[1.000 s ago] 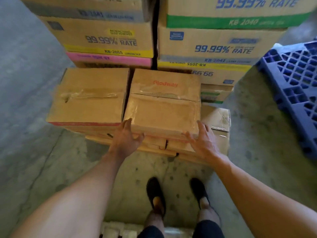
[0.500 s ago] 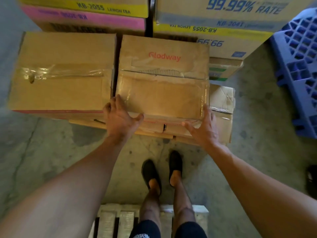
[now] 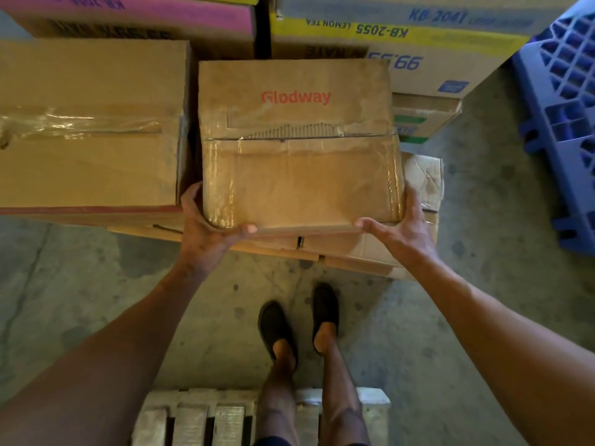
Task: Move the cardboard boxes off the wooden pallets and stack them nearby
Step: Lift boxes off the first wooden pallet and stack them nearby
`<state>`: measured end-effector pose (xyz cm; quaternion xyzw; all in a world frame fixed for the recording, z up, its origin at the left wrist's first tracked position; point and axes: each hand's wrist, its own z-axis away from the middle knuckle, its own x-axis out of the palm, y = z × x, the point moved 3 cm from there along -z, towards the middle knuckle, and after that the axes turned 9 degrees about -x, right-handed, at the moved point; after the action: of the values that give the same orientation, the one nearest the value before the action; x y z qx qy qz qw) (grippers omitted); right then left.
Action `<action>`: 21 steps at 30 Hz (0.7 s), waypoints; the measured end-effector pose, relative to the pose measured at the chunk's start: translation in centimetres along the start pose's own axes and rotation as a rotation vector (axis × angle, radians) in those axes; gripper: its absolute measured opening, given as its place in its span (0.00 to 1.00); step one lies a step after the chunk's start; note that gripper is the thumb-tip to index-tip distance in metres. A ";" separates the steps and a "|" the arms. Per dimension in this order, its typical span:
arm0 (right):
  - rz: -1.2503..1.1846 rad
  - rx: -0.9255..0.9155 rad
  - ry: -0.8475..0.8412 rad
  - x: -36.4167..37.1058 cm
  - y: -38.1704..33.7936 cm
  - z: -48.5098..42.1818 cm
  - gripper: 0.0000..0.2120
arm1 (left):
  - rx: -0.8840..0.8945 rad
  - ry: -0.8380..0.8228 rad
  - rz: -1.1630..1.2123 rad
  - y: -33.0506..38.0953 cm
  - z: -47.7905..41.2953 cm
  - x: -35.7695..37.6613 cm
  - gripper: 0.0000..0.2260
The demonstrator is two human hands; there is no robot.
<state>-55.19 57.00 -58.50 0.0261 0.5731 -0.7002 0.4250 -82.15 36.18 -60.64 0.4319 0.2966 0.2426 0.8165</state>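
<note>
Floor: grey concrete floor point(image 3: 96, 284), stained and spotted, with a crack running across the left part. Your two dark shoes point(image 3: 273, 326) stand on it, toes toward the stack.
Behind your feet: a pale wooden pallet point(image 3: 193, 416), with its slats showing at the bottom edge of the view.
Right side: a blue plastic pallet point(image 3: 563, 123) with an open grid lies on the concrete, well apart from your hands.
Back of view: printed cartons point(image 3: 418, 59) are stacked in two columns. They carry yellow, blue and pink bands, and some of the lettering is upside down.
Task box: the Glodway box point(image 3: 296, 175) is plain brown with a red logo and a top seam taped with clear film. It lies flat and centred in front of you, just beside a larger brown box point(image 3: 90, 156) on its left.
Under it: flattened cardboard point(image 3: 354, 249) juts out toward you. You cannot tell whether the box is lifted clear of it.
Left hand point(image 3: 206, 233): grips the near left corner, with the thumb along the front edge and the fingers curled into the gap between the two boxes.
Right hand point(image 3: 405, 230): grips the near right corner, with the thumb on the front edge and the fingers up the right side.
Relation: the box sits between your hands, both arms stretched forward.
</note>
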 end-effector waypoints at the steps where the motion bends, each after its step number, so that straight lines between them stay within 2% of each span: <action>1: -0.057 0.022 0.015 0.2 0.3 0.0 0.60 | -0.028 -0.023 0.055 -0.1 -0.2 0.2 0.54; 4: -0.268 0.088 0.100 0.9 0.6 -0.5 0.56 | -0.140 -0.068 0.213 -0.5 -0.5 0.7 0.52; 8: -0.435 0.121 0.132 1.2 0.3 -1.3 0.56 | -0.192 -0.050 0.263 -0.1 -0.7 1.1 0.55; 14: -0.445 0.035 0.135 1.2 -0.1 -0.6 0.50 | -0.058 -0.084 0.266 1.0 -0.4 1.2 0.39; 21: -0.477 0.036 0.189 -2.1 -2.8 2.4 0.40 | -0.030 -0.113 0.252 5.3 2.7 0.6 0.39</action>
<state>-54.49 56.14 -54.37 -0.0368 0.5877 -0.7852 0.1919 -80.60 37.80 -55.09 0.4663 0.1897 0.3228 0.8015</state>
